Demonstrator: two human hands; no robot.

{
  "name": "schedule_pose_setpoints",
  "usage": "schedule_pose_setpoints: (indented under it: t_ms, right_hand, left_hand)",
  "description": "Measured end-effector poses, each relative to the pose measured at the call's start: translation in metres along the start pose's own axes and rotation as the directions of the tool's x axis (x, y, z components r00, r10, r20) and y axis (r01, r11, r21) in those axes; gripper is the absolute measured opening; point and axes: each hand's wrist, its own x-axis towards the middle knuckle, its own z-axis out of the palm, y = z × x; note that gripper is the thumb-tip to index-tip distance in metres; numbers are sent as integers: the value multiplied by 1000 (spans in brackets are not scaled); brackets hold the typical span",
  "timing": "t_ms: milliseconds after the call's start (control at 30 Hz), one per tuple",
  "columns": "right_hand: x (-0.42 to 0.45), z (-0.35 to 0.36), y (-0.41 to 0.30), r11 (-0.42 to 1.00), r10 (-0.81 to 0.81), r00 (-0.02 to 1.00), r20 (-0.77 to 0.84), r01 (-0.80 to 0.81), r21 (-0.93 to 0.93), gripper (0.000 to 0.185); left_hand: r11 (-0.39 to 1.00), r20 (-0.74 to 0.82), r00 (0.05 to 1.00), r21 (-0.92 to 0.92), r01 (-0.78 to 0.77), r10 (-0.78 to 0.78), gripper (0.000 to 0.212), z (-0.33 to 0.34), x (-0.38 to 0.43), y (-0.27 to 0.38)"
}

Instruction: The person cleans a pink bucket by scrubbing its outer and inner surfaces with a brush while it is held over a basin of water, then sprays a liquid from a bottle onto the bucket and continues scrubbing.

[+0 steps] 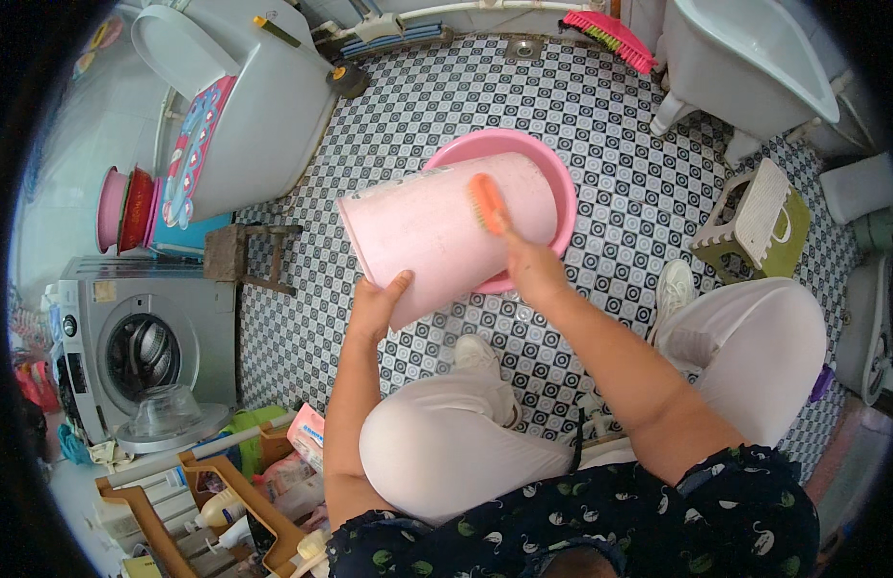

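A pale pink plastic bin (424, 238) lies tilted on its side over a brighter pink plastic basin (566, 195) on the floor. My left hand (377, 307) grips the bin's rim at the near left, thumb on the outer wall and fingers out of sight inside. In my right hand (536, 271) is an orange scrubbing brush (487, 202), its pale bristles against the bin's side near the closed end. The inside of the basin is mostly hidden beneath the bin.
Black-and-white patterned tiles (417, 108) cover the floor. A green-and-white step stool (753, 224) stands to the right, below a white pedestal basin (750, 65). Leftward are a small wooden stool (229, 253), a front-loading washing machine (150, 347) and a shelf rack (193, 484) with bottles.
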Motion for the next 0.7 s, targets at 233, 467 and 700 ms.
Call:
schedule_pose_setpoints:
  t_ms: [233,467,700]
  right_hand:
    - [-40,42,9,541,-470,869,152,420,-729,60]
    - [-28,9,-4,780,-397,918,-20,326,-535,63]
    - [-42,50,-8,359,-578,781,236,503,-786,51]
  left_hand:
    - [993,6,998,-105,-56,57,29,0,6,-4]
    - [991,4,999,-126,-53,54,30,-8,5,-7]
    - [989,21,998,-132,-61,64,34,-1,13,-12]
